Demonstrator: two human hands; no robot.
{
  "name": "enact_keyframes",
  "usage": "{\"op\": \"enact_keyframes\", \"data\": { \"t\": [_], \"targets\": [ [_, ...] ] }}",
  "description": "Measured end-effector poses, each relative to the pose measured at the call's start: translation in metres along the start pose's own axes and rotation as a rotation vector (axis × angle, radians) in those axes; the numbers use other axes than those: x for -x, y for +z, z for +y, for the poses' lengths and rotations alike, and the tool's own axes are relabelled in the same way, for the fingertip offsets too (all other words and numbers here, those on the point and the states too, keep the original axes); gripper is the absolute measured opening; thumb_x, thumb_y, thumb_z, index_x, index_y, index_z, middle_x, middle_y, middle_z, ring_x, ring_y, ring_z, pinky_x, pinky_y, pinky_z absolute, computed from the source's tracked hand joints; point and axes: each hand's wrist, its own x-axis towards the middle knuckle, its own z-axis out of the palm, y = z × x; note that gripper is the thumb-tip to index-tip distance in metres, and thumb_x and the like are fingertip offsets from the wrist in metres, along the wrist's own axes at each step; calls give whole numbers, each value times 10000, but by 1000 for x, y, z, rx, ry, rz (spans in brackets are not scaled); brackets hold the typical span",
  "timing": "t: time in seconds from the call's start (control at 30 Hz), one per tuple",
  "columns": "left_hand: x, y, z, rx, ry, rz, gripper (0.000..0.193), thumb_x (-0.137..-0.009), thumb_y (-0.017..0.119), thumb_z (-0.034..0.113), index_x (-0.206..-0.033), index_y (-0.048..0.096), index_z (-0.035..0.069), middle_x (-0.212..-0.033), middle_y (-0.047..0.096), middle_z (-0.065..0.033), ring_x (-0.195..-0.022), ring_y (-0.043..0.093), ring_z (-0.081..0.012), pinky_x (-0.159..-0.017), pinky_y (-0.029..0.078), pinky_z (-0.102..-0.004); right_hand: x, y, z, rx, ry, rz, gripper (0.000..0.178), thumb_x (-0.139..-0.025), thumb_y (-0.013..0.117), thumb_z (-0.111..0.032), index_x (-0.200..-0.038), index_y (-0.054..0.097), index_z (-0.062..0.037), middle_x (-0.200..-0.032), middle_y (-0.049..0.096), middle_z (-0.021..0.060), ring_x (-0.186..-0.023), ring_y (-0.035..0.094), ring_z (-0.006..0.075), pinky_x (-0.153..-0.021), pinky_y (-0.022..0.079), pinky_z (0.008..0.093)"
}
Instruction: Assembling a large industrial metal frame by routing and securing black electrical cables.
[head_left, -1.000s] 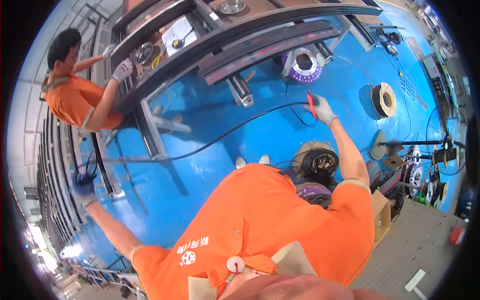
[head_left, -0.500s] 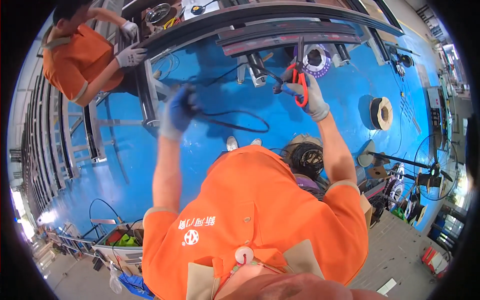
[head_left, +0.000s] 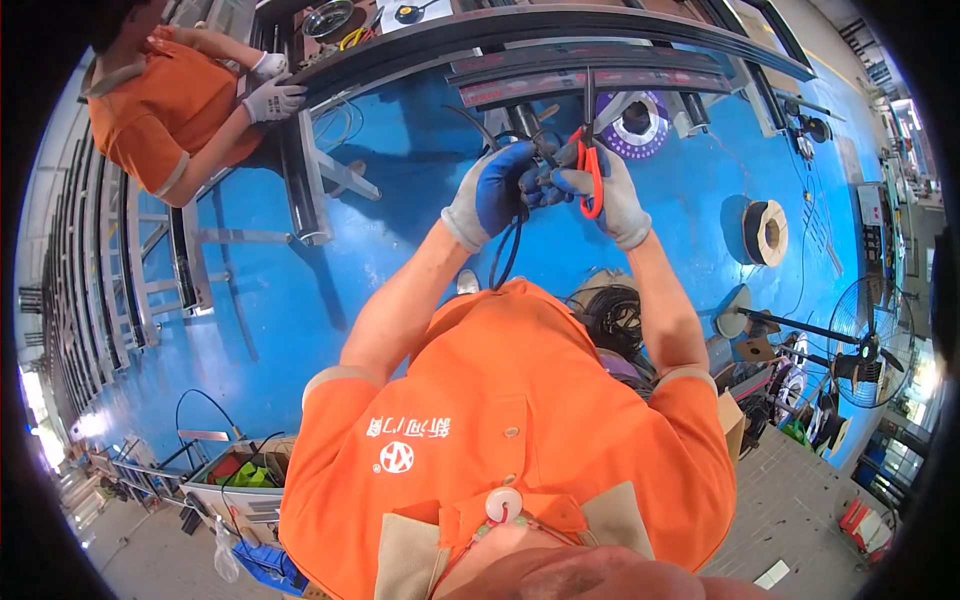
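Observation:
My left hand [head_left: 492, 192], in a grey glove with a blue palm, closes round a thin black rubber strip [head_left: 508, 252]. The strip hangs in a loop below this hand, and another piece of it rises above the fingers. My right hand [head_left: 612, 200], gloved the same way, holds red-handled scissors [head_left: 592, 178] with the dark blades pointing away from me. The fingers of both hands meet in front of me, close to the strip. Where the fingertips come together, the exact hold on the strip is hidden.
Long dark frame profiles [head_left: 560, 28] cross the far side on supports. A co-worker in orange [head_left: 180, 110] rests gloved hands on them at the left. Spools [head_left: 765, 233], a coil of black strip [head_left: 612, 318] and a standing fan [head_left: 862, 345] are on the right.
My left hand has moved right and come up against my right hand, bringing the strip with it. The loop now hangs down between my arms. The scissors stay in my right hand.

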Motion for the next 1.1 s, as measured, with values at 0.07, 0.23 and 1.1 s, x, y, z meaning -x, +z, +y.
{"op": "enact_keyframes", "data": {
  "t": [0.07,0.23,1.1],
  "targets": [
    [0,2,2,12,14,-14,238,-986,494,207,-1010,633,15,-638,489,-37,-568,456,-137,-571,402,-262,0,0,3,-47,-2,2,250,-793,668,14,-1025,575,10,-913,627,100,-744,616,194,-689,522,300],
    [5,12,9,31,17,-4,249,-978,507,234,-958,631,19,-658,528,-50,-576,477,-142,-591,427,-268,-4,4,9,-152,-27,-29,260,-802,684,-1,-1038,574,16,-898,620,92,-710,610,184,-658,510,279],
    [477,-175,314,-240,1128,994,404,-987,439,359,-622,460,187,-465,397,45,-398,355,-114,-429,342,-283,-10,-176,134,883,390,158,393,-849,657,-242,-1220,641,-111,-726,646,34,-561,536,133,-494,433,284]
  ]
}}
